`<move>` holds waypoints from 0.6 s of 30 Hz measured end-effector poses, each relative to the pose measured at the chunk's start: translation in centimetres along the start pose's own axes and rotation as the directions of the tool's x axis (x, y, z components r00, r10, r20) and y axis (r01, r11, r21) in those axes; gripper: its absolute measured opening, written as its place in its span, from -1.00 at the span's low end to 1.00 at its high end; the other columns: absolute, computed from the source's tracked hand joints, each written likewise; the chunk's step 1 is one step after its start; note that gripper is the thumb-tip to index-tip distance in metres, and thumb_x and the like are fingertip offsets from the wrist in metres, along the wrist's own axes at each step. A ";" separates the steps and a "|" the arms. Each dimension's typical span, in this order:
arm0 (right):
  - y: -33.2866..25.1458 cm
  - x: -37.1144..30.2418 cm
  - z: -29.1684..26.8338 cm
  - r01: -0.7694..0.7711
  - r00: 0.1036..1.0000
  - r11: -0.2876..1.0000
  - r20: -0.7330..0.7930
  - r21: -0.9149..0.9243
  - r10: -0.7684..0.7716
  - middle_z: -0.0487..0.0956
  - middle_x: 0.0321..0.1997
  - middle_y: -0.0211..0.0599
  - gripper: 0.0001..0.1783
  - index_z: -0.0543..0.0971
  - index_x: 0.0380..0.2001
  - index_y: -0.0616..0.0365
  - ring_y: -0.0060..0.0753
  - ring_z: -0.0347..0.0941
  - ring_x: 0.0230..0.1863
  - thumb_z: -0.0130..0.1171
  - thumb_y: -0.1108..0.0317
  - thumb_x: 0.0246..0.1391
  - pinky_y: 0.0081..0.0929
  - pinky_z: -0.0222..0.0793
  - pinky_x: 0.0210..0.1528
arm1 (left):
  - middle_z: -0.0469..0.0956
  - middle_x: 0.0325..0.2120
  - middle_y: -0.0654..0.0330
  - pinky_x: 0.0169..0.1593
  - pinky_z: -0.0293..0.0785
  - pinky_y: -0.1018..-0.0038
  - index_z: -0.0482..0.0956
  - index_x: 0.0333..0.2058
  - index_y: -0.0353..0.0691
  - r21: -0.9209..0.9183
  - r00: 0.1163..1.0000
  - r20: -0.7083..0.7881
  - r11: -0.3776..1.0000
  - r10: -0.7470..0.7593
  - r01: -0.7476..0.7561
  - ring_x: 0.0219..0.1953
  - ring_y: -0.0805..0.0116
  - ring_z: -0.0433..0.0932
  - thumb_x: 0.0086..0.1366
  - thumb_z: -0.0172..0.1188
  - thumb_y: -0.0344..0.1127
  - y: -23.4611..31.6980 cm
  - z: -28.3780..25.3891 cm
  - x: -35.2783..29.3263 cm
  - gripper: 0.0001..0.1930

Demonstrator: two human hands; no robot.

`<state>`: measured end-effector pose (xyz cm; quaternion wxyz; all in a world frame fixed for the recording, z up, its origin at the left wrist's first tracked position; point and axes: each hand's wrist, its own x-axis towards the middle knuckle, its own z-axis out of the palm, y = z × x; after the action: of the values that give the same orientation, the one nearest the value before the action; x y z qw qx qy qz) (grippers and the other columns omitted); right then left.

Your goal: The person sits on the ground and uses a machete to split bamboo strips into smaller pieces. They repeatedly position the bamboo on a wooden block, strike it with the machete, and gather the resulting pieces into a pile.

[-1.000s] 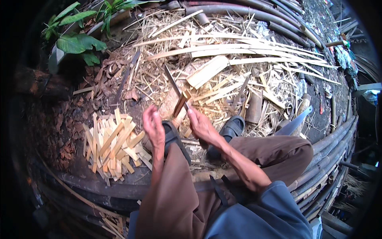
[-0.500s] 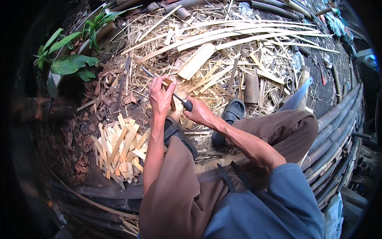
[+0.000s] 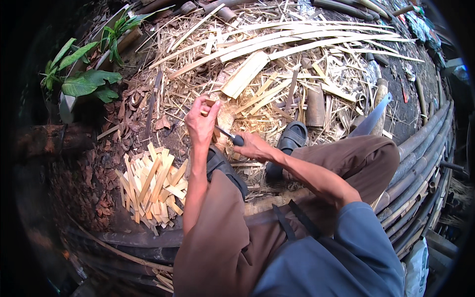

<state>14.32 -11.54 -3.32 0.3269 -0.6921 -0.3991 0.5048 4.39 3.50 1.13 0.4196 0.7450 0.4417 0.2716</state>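
My left hand [image 3: 200, 124] is closed around a short upright piece of split bamboo [image 3: 211, 103], its brown end showing between thumb and fingers. In my right hand [image 3: 255, 147] is a knife [image 3: 238, 140], gripped by its dark handle. The narrow blade points up and left, passing behind my left hand at the bamboo's lower part; my hand hides part of it. A pale wooden block [image 3: 227, 118] stands just beyond the blade. By my left forearm lies a heap of short split bamboo pieces [image 3: 157, 185].
Long pale bamboo strips [image 3: 297, 35] and a wide split piece [image 3: 246, 74] lie on shavings ahead. A saw [image 3: 372, 116] leans beyond my right knee. Dark bamboo poles [image 3: 418, 153] line the right side. Sandals [image 3: 292, 136] are on my feet; green leaves [image 3: 91, 81] stand far left.
My right hand has drawn the knife down and to the right, so less blade shows beyond my left hand. My left hand keeps its hold on the bamboo piece, nearly in place.
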 end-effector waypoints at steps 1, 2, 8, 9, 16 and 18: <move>1.5 0.2 0.4 -0.046 0.995 0.998 0.086 0.029 0.044 0.51 -0.55 -0.11 -0.69 0.47 -0.26 0.22 -0.20 0.48 -0.48 0.22 0.24 0.00 -0.24 0.40 -0.37 | 0.67 -0.51 0.21 -0.50 0.47 0.61 0.56 -0.19 -0.17 -0.060 0.996 0.025 0.995 -0.080 0.081 -0.41 0.47 0.67 0.26 0.35 -0.22 0.7 -1.1 0.4 -0.76; 1.0 -0.5 0.7 -0.033 0.995 0.999 0.098 0.016 0.032 0.51 -0.54 -0.11 -0.69 0.47 -0.26 0.22 -0.20 0.48 -0.47 0.21 0.24 0.00 -0.25 0.41 -0.36 | 0.63 -0.55 0.25 -0.52 0.42 0.61 0.57 -0.24 -0.20 -0.199 0.992 -0.043 0.974 -0.118 0.108 -0.47 0.50 0.62 0.27 0.35 -0.22 0.1 -2.3 0.8 -0.78; 3.2 -3.8 3.1 -0.055 0.995 0.996 -0.089 -0.069 0.049 0.57 -0.44 0.07 -0.62 0.49 -0.19 0.27 0.03 0.56 -0.36 0.18 0.17 0.06 -0.13 0.43 -0.26 | 0.40 -0.59 0.36 -0.55 0.14 0.58 0.53 -0.48 -0.20 0.021 0.765 -0.609 0.968 0.212 -0.252 -0.58 0.54 0.28 0.33 0.30 -0.23 -2.0 -9.3 3.5 -0.75; 2.5 -4.5 3.1 -0.112 0.989 0.994 -0.100 -0.010 0.111 0.59 -0.39 0.13 -0.58 0.49 -0.14 0.29 0.12 0.57 -0.31 0.18 0.14 0.10 -0.09 0.44 -0.23 | 0.52 -0.48 0.21 -0.56 0.35 0.55 0.50 -0.44 -0.26 -0.094 0.802 -0.585 0.971 0.124 -0.219 -0.49 0.49 0.46 0.37 0.24 -0.25 -3.8 -10.5 3.3 -0.75; 1.4 -5.2 2.5 -0.097 0.963 0.985 -0.262 -0.145 0.056 0.56 -0.46 0.18 -0.51 0.39 -0.06 0.24 0.20 0.57 -0.35 0.10 -0.01 0.28 0.02 0.40 -0.29 | 0.61 -0.40 -0.07 -0.29 0.72 0.37 0.41 -0.35 -0.40 -0.031 0.862 -0.481 0.986 -0.159 0.164 -0.37 0.19 0.69 0.44 0.09 -0.32 -5.6 -6.9 -3.2 -0.76; 2.3 -5.3 2.6 -0.019 0.966 0.974 -0.254 -0.226 -0.041 0.55 -0.49 0.15 -0.53 0.36 -0.02 0.19 0.21 0.56 -0.40 0.10 0.00 0.30 0.05 0.40 -0.35 | 0.61 -0.43 -0.05 -0.37 0.68 0.36 0.39 -0.37 -0.42 -0.036 0.872 -0.458 0.984 -0.174 0.177 -0.40 0.20 0.70 0.46 0.05 -0.31 -6.4 -4.7 -3.9 -0.74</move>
<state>11.43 -17.18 -3.70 0.2978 -0.7822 -0.4120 0.3602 -3.81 3.48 -2.22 0.3236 0.6180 0.5949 0.3994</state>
